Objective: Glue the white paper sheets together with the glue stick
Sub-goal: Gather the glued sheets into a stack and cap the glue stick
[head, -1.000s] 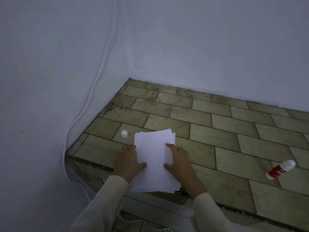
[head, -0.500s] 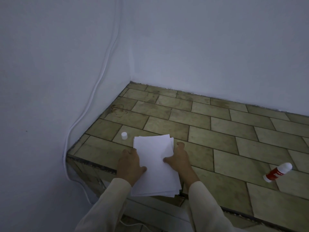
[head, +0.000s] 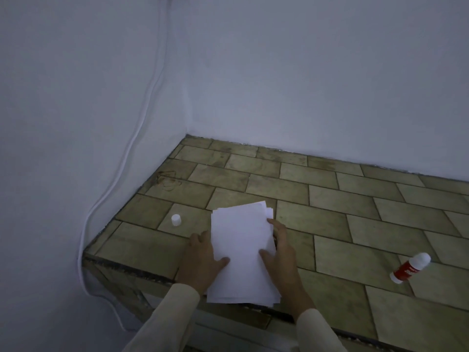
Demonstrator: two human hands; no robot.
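A pale bluish plaster wall (head: 304,72) closes the scene on the far side and on the left, with a thin white cable (head: 142,118) running down the left part. Below it stretches the olive-brown tiled countertop (head: 330,212), laid in a brick pattern with dark grout lines.

At the near left edge of that counter lies the stack of white paper sheets (head: 241,247), its near end hanging just over the edge. The sheets are plain and unmarked. They are not squared: corners fan out at the far right and layered edges show at the near end.

The left hand (head: 203,262) rests against the stack's left side, thumb on top of the paper and fingers spread flat. The right hand (head: 281,252) lies along the right side, also spread flat, thumb on the top sheet. Neither hand pinches anything.

The red-and-white glue stick (head: 409,268) lies on its side well apart to the right, white tip bare. Its small white cap (head: 176,220) stands near the stack's far left corner.

Risks, as I judge them: with the stack overhanging, an uneven push could slide sheets off the counter. Sheets left fanned would bond crooked. The uncapped stick may dry or roll.
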